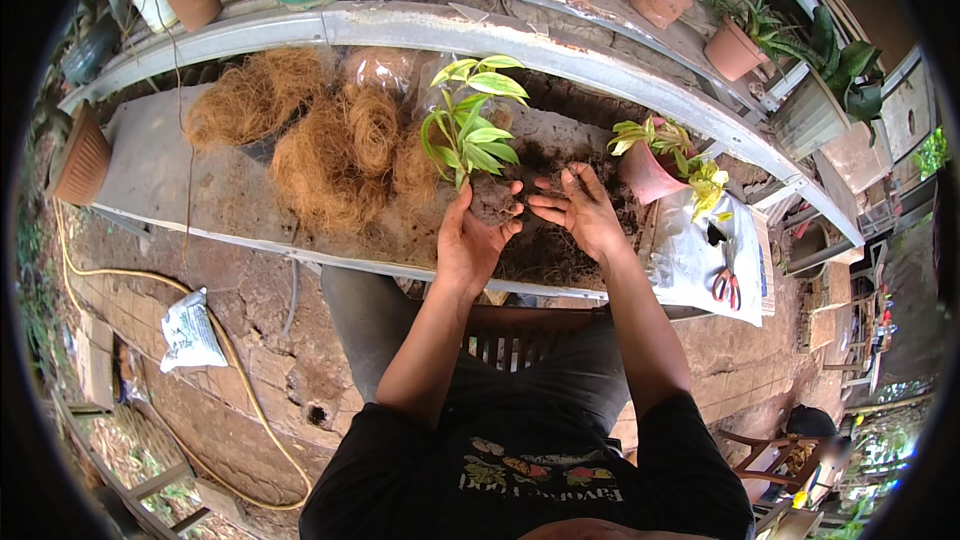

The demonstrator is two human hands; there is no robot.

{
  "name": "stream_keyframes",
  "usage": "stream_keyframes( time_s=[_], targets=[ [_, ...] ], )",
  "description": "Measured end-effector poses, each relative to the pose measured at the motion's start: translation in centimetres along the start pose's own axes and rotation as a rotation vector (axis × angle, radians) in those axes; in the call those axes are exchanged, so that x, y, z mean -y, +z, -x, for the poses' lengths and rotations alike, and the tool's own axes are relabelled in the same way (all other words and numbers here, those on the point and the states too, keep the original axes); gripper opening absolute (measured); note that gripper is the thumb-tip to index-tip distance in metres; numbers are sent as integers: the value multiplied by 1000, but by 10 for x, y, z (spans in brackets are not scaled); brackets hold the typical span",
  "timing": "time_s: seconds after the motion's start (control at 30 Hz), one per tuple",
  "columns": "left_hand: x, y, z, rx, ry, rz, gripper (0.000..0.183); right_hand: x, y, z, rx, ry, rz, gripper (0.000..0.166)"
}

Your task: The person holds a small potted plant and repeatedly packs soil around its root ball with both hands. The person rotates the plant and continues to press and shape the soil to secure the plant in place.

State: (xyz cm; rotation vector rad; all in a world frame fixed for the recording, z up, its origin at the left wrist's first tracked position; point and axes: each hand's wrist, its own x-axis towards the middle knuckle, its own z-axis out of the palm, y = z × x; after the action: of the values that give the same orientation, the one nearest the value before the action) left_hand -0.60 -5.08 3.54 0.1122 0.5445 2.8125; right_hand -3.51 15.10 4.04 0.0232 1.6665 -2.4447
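Observation:
My left hand (474, 240) cradles the soil-covered root ball (493, 201) of a small leafy plant (474, 127), whose stem leans up and away from me. The leaves are green with pale yellow tones. Just right of the root ball is my right hand (581, 206), fingers apart, with nothing plainly held in it. A thin root strand (512, 211) sticks out between the hands. Beneath them, loose dark soil and root bits (551, 251) cover the right part of the grey tabletop (146, 154). Brown coconut fibre (326, 172) lies in clumps left of the plant.
A pink pot (651, 171) with a yellowing plant stands right of my right hand. Beyond it, red-handled scissors (726, 288) rest on a white plastic sack (679, 255). A metal rail (465, 26) runs behind the table, with several potted plants past it. A hose (247, 382) lies on the ground.

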Motion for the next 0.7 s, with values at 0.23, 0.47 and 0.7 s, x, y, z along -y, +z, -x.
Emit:
stream_keyframes(
  time_s=[0.23,0.47,0.7],
  targets=[
    [1,-1,0,-10,3,-23,48,6,2,5,-53,-144,241,23],
    [14,2,-2,-74,48,46,46,14,45,41,67,-322,418,27],
    [35,-13,-2,-74,113,-72,46,-2,49,39,99,-353,631,55]
  ],
)
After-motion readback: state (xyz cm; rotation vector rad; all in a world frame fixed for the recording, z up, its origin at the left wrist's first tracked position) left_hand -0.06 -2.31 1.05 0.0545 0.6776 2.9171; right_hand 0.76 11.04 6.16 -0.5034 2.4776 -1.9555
